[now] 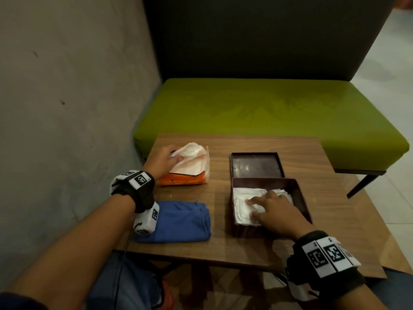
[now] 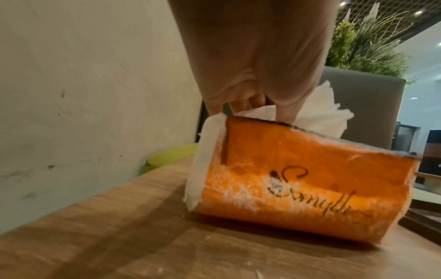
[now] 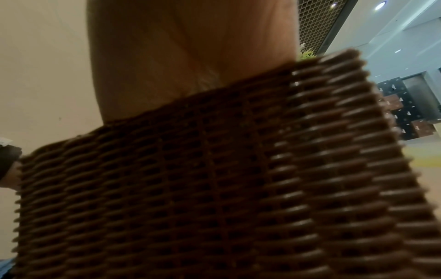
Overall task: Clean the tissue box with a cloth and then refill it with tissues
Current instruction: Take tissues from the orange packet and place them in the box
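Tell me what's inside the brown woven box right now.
The brown woven tissue box holds white tissues, pressed down by the right hand. That hand covers part of the stack, and the box floor is hidden.

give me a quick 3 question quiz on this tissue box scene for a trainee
1. True or false: the blue cloth lies folded on the table, and neither hand touches it.
2. Which hand is at the orange tissue pack? A) left hand B) right hand C) neither
3. Fill in: the right hand presses white tissues inside the brown ____.

Key
1. True.
2. A: the left hand pinches tissues at the top of the pack.
3. Tissue box; its lid lies open side up just behind it.
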A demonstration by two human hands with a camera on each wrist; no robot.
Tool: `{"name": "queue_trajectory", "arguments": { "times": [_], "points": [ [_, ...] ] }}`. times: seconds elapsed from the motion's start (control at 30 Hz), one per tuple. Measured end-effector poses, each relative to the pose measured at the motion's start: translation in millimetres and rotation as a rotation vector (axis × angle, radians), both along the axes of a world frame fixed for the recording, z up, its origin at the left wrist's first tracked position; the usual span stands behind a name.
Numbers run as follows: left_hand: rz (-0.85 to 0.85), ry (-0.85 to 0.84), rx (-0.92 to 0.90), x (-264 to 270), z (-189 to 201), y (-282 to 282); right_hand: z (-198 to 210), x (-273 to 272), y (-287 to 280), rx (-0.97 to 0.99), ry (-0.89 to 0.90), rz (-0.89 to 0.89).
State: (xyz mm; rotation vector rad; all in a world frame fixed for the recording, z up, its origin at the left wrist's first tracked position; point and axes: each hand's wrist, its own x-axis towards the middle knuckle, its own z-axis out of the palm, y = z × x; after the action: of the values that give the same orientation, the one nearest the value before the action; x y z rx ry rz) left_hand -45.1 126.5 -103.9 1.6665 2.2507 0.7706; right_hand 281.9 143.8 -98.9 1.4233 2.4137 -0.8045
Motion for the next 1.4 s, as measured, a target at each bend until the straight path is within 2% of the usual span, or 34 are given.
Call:
{"name": "queue_trajectory", "arguments": {
  "times": [0.13, 0.2, 0.27, 0.37, 0.43, 0.53, 0.57, 0.63, 0.7, 0.77, 0.87, 0.93, 1.0, 1.07, 1.17, 1.3, 1.4],
  "points": [
    [0.08, -0.165, 0.173, -5.8, 8.8, -5.6, 3.3, -1.1, -3.7, 0.024, -0.012, 0.012],
    [0.172, -0.303, 0.25, -3.8, 17.2, -8.1, 4.3, -1.9, -4.8, 0.039, -0.003, 0.005],
    [0.297, -0.513, 0.374, 0.8, 30.2, -12.5, 5.0, -2.9, -5.2, 0.067, 0.018, -0.008],
    [0.415, -0.948, 0.535, 10.7, 48.1, -24.3, 6.4, -3.0, -5.4, 0.121, 0.076, -0.027],
    [0.419, -1.24, 0.535, 25.0, 57.0, -35.8, 8.5, -1.6, -6.2, 0.172, 0.08, -0.022],
    [0.326, -1.58, 0.436, 58.2, 62.8, -55.4, 9.3, 2.1, -11.2, 0.287, 0.062, 0.022],
    [0.287, -1.666, 0.406, 69.0, 61.5, -61.9, 10.2, 3.4, -14.8, 0.323, 0.096, 0.021],
    [0.243, -1.762, 0.342, 90.5, 58.2, -74.4, 15.3, 4.8, -25.1, 0.359, 0.28, -0.034],
    [0.224, -1.702, 0.256, 111.0, 52.6, -84.8, 24.3, 6.4, -40.5, 0.36, 0.569, -0.142],
    [0.197, -1.551, 0.207, 131.7, 47.4, -95.0, 32.8, 6.1, -55.3, 0.258, 0.841, -0.276],
    [0.099, -1.375, 0.217, 157.2, 47.8, -106.8, 42.6, 1.5, -69.9, -0.203, 1.066, -0.478],
    [0.094, -1.283, 0.271, 167.3, 52.2, -111.6, 46.6, 0.1, -73.2, -0.514, 1.185, -0.62],
    [0.082, -1.185, 0.307, 176.4, 55.1, -115.0, 50.8, -1.7, -77.1, -0.626, 1.288, -0.659],
    [0.021, -1.114, 0.257, 191.5, 54.8, -117.3, 54.3, -8.1, -84.2, -0.634, 1.331, -0.618],
    [-0.013, -1.066, 0.192, 208.4, 52.3, -120.5, 52.9, -15.8, -93.3, -0.595, 1.332, -0.645],
    [0.007, -1.095, 0.204, 206.2, 53.1, -122.4, 44.9, -9.7, -92.8, -0.595, 1.337, -0.612],
    [-0.062, -0.997, 0.138, 210.8, 54.9, -122.7, 42.9, -10.8, -93.8, -0.576, 1.303, -0.639]
  ]
}}
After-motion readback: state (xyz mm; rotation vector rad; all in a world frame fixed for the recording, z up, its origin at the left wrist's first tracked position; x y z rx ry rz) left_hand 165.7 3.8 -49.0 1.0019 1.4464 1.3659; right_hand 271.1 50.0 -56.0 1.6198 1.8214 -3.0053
